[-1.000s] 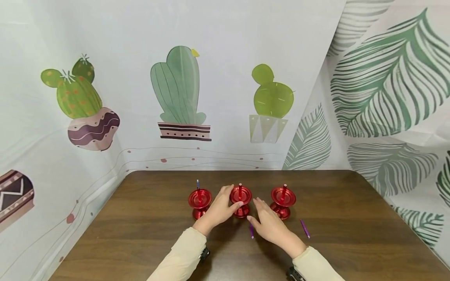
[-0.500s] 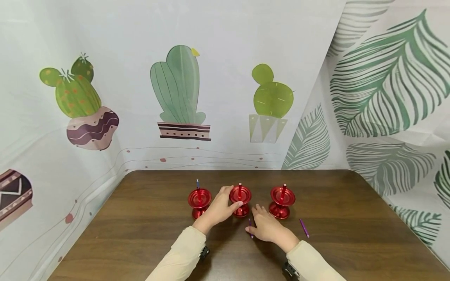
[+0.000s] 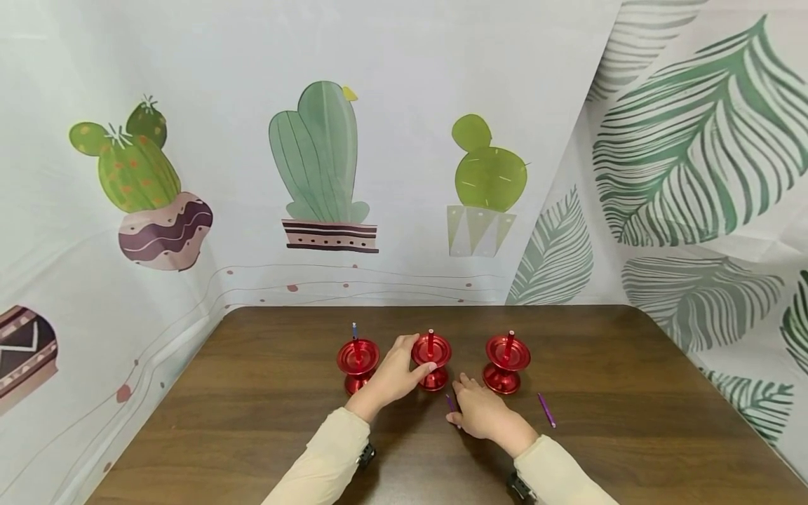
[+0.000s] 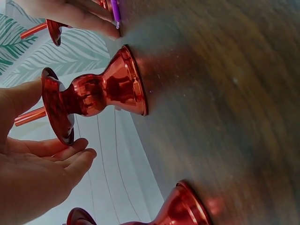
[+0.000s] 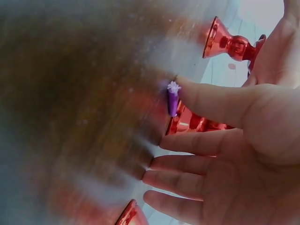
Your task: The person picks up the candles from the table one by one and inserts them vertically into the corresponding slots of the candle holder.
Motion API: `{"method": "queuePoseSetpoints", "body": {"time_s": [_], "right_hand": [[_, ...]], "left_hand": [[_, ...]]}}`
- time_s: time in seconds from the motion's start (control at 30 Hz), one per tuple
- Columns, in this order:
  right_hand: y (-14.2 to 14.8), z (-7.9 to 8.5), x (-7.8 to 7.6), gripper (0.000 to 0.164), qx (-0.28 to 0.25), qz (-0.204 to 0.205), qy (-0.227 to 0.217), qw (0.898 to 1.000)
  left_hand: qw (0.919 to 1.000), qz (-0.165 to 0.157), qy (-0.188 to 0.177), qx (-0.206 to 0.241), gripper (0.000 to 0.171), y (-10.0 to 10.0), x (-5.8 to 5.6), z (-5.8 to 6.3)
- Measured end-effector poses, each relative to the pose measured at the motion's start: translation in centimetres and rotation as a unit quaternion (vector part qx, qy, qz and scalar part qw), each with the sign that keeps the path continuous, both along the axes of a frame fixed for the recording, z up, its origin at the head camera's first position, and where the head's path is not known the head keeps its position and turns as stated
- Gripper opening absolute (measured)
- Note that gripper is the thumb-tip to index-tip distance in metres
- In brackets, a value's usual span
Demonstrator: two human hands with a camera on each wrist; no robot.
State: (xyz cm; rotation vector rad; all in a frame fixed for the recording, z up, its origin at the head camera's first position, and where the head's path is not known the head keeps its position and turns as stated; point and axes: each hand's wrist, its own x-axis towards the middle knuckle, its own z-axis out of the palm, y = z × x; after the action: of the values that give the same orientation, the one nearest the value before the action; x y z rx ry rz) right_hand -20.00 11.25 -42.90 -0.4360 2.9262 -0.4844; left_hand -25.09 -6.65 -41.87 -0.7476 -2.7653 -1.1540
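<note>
Three shiny red candle holders, each with an upright red stem, stand in a row. My left hand [image 3: 395, 375] grips the dish of the middle candle holder [image 4: 89, 96], thumb on one side of the rim and fingers on the other. Its base rests on the table. My right hand [image 3: 482, 410] lies low at the table between the middle and right candle holders, fingers extended. Its thumb is against or right beside a thin purple stick [image 5: 173, 99] with a white frilly end. That stick lies on the table; in the head view the thumb partly covers it.
The left candle holder [image 3: 358, 358] has a blue stick [image 3: 355, 330] on top of its stem. The right candle holder [image 3: 508, 354] stands just beyond my right fingers. A second purple stick [image 3: 546, 410] lies farther right on the brown table [image 3: 631, 421]. A printed cloth [image 3: 404, 154] hangs behind.
My right hand has come down and slightly nearer to the table, its thumb moving beside the purple stick, which has tilted a little. The left hand has stayed on the middle candle holder.
</note>
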Motion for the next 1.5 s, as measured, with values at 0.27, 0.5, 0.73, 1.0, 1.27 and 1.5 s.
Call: {"method": "queuePoseSetpoints", "body": {"time_s": [0.27,0.5,0.73,1.0,1.27,1.5], "right_hand": [[-0.3,-0.2,0.4,0.024,0.029,0.037,0.108,0.993],[-0.4,-0.3,0.5,0.019,0.059,0.042,0.140,0.987],[0.4,0.3,0.7,0.025,0.011,0.049,0.140,0.989],[1.3,2.0,0.6,0.030,-0.082,0.034,0.170,0.981],[1.1,3.2,-1.0,0.015,-0.225,-0.039,0.176,0.958],[0.3,4.1,-3.5,0.004,-0.367,-0.080,0.143,0.916]], "left_hand": [[1.0000,0.001,-0.002,0.004,0.064,0.0,0.0,-0.1],[1.0000,0.000,-0.007,0.006,0.064,0.0,0.0,-0.2],[1.0000,0.000,-0.003,0.000,0.064,0.1,0.0,-0.3],[0.9999,0.001,0.016,0.005,0.062,0.1,-0.1,-0.1],[0.9996,-0.002,0.026,0.006,0.062,0.0,-0.2,-0.2],[0.9997,-0.003,0.025,0.003,0.062,0.0,-0.2,-0.2]]}}
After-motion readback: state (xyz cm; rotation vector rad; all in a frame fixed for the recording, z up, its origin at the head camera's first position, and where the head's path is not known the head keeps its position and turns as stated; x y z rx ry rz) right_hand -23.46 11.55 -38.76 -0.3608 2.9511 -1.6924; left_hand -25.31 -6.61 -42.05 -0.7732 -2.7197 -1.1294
